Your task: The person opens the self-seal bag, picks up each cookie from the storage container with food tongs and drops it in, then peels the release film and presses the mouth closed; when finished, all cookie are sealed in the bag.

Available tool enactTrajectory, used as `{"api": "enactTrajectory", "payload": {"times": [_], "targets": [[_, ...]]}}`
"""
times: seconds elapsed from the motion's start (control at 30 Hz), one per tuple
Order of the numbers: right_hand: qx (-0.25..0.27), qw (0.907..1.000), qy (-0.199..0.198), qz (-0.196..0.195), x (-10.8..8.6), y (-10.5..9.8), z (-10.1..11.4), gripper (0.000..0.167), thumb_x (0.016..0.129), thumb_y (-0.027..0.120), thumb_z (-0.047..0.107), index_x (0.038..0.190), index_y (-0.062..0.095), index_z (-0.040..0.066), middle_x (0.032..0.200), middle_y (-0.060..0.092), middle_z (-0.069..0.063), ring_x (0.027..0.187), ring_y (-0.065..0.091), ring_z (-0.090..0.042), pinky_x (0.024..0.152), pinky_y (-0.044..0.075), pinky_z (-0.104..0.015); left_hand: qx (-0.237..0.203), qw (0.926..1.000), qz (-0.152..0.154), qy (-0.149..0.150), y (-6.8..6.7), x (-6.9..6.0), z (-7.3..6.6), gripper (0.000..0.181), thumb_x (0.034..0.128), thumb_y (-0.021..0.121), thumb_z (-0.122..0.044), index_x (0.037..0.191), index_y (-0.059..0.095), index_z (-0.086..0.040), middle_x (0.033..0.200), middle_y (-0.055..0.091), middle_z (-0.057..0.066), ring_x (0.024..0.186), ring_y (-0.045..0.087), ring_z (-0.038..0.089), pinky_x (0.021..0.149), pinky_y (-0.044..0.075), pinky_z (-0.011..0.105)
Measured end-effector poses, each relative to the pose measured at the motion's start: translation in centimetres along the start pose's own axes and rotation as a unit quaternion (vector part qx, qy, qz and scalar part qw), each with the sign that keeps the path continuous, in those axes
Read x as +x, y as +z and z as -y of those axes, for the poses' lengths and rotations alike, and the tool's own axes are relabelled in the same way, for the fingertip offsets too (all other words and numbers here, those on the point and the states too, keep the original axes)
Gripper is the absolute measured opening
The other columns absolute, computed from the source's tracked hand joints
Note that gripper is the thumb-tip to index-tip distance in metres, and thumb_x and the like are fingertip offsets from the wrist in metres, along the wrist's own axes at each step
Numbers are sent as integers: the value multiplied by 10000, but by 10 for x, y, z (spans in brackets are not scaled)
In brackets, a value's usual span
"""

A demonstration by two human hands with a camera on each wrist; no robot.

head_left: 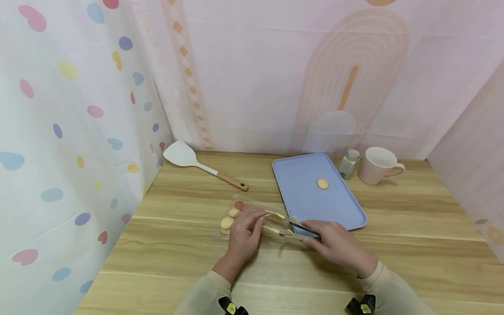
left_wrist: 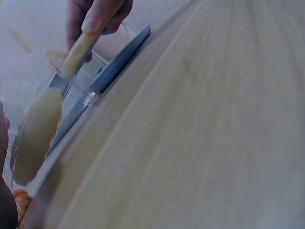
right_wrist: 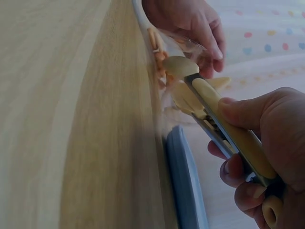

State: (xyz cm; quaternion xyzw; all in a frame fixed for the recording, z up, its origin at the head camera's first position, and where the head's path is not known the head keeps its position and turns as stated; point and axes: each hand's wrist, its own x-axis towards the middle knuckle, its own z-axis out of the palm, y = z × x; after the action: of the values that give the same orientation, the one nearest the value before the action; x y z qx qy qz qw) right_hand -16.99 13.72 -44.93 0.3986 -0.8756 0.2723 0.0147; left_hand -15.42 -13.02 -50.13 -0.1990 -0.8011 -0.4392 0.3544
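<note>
My right hand [head_left: 334, 243] grips a pair of tongs [right_wrist: 245, 145] with cream grips and broad cream tips. The tongs' two arms stand apart, and their tips reach into the mouth of a clear plastic bag [left_wrist: 82, 93] with red print. At the bag's edge, my left hand [head_left: 245, 232] pinches the thin film. Round pale biscuits [head_left: 226, 223] lie in the bag beside the left hand, with a reddish piece [head_left: 240, 205] at its far end. Whether the tips touch a biscuit is hidden by the left hand.
A blue tray [head_left: 307, 192] holding one round biscuit [head_left: 323, 183] lies behind the tongs. A glass shaker [head_left: 349, 164] and a pink mug [head_left: 378, 165] stand right of it. A white spatula [head_left: 206, 168] with a wooden handle lies at the back left.
</note>
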Motion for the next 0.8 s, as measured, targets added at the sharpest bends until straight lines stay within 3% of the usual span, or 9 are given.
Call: {"api": "enactTrajectory", "payload": {"times": [0.13, 0.33, 0.8], "targets": [[-99, 9999, 15, -37, 5, 5, 2, 375, 896, 697, 233, 1234, 628, 84, 1161, 669, -32, 1031, 633, -138, 839, 536, -364, -4, 10000, -24, 61, 0, 0, 0, 125, 901, 636, -17, 1001, 709, -31, 1009, 686, 74, 966, 643, 225, 966, 449, 448], [-157, 9999, 42, -50, 6, 8, 3, 381, 886, 709, 224, 1232, 630, 88, 1165, 669, -37, 1032, 639, -151, 835, 539, -364, -22, 9999, -27, 108, -1, 1, -1, 121, 898, 636, -13, 997, 706, -16, 1006, 687, 84, 966, 644, 233, 954, 447, 497], [-384, 9988, -201, -242, -17, -4, 2, 382, 863, 727, 198, 1201, 639, 43, 1153, 674, -64, 1055, 643, -209, 874, 527, -388, -49, 9999, 1, 93, -1, 1, -1, 122, 895, 639, -11, 995, 709, -17, 1012, 690, 85, 989, 640, 240, 949, 434, 550]]}}
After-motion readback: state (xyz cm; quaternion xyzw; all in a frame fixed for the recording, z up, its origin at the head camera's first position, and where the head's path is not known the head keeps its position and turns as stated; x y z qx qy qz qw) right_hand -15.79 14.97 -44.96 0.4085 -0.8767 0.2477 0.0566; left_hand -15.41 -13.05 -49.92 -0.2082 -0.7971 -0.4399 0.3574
